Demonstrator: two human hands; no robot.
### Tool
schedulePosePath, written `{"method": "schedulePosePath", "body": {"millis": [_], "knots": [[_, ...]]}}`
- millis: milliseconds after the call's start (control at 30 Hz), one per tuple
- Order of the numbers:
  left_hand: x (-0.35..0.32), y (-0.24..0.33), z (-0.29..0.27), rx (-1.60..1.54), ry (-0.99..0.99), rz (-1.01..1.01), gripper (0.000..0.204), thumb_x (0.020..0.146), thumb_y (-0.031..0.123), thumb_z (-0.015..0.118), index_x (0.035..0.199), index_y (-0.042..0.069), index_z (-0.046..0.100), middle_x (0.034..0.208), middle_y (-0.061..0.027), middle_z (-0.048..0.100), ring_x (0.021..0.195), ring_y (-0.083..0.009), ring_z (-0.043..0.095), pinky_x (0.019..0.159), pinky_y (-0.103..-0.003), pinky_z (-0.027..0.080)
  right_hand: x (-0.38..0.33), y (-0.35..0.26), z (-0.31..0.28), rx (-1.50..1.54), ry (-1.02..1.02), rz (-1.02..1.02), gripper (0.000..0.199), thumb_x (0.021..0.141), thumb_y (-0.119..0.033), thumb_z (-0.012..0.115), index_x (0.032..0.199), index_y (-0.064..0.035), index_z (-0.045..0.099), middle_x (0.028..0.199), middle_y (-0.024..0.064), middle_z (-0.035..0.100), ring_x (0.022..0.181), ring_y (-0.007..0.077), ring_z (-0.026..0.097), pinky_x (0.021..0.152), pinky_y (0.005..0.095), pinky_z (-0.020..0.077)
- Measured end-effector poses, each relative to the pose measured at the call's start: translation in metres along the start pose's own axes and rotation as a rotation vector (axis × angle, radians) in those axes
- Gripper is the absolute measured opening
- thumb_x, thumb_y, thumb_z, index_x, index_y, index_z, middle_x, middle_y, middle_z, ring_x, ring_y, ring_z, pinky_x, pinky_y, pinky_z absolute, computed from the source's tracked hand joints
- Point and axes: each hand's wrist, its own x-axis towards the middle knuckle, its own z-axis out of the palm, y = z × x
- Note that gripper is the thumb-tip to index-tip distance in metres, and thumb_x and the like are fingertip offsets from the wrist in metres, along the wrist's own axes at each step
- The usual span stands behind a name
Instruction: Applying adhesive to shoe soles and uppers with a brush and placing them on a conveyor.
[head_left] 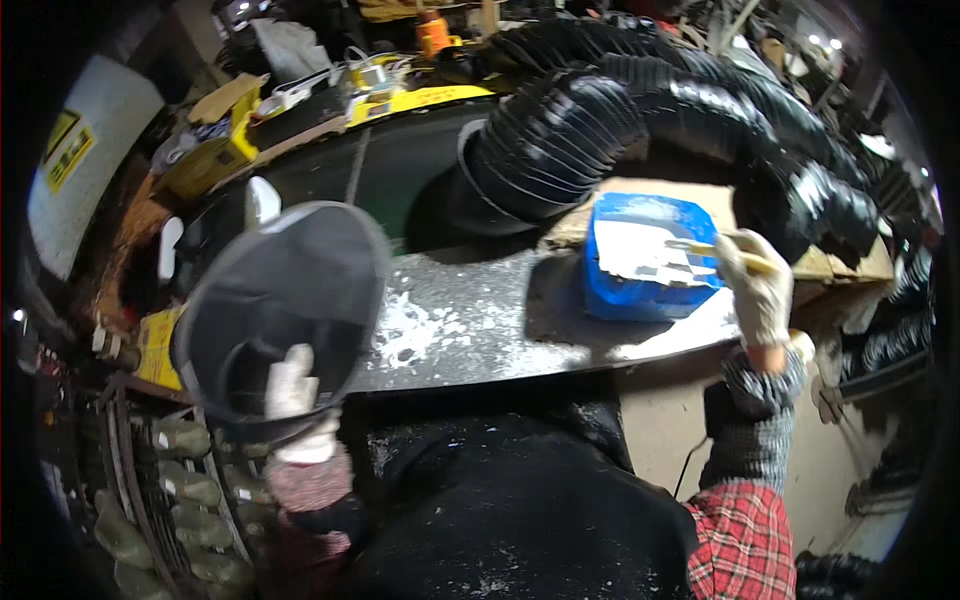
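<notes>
My left hand [292,390], in a white glove, grips the lower rim of a wide black tube-shaped piece [290,280], fingers inside its open mouth. The piece is tilted, its mouth facing me. In my gloved right hand [758,285] is a thin wooden-handled brush [705,247], its tip over a cut-open blue plastic container [640,300]. White paste [640,245] lies in the container and coats its edge. The exact form of the brush's tip is lost in the white.
Ribbed black ducts [570,130] curve across the back right. White smears spot the dark worktable [450,310]. Yellow bins [205,165] with clutter stand at the back left. Olive-green boot-like pieces [185,480] sit on a rack at lower left. Cardboard [690,190] lies behind the container.
</notes>
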Motion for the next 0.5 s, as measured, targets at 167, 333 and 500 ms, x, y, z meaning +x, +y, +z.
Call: {"method": "schedulePosePath", "body": {"millis": [167,333,500], "knots": [[0.033,-0.075,0.027,0.188,0.147,0.379,0.04,0.091,0.018,0.066,0.054,0.016,0.049,0.049,0.0099,0.041,0.04,-0.0041,0.035,0.04,-0.024,0.025,-0.049,-0.011,-0.02,-0.065,0.006,-0.091,0.008,0.092,-0.006,0.061,0.094,0.0008,0.065,0.073,0.0016,0.059,0.065,0.0053,0.051,0.058,0.0203,0.0412],[0.037,-0.099,0.0,0.63,0.036,0.395,0.012,0.093,0.008,0.059,0.083,0.007,0.064,0.069,0.0035,0.059,0.057,-0.007,0.054,0.051,-0.024,0.043,-0.068,-0.088,0.104,0.662,-0.255,-0.212,0.012,0.093,-0.003,0.057,0.101,0.0027,0.064,0.094,0.0084,0.067,0.085,0.0117,0.063,0.077,0.0248,0.0505],[0.028,-0.089,0.0,0.354,0.0,0.336,0.008,0.093,0.008,0.058,0.088,0.006,0.063,0.074,0.0019,0.059,0.062,-0.0083,0.055,0.055,-0.024,0.044,-0.025,-0.123,0.204,0.688,-0.643,-0.219,0.022,0.092,-0.006,0.06,0.112,0.003,0.063,0.099,0.0075,0.067,0.089,0.0129,0.063,0.078,0.0262,0.0509]]}}
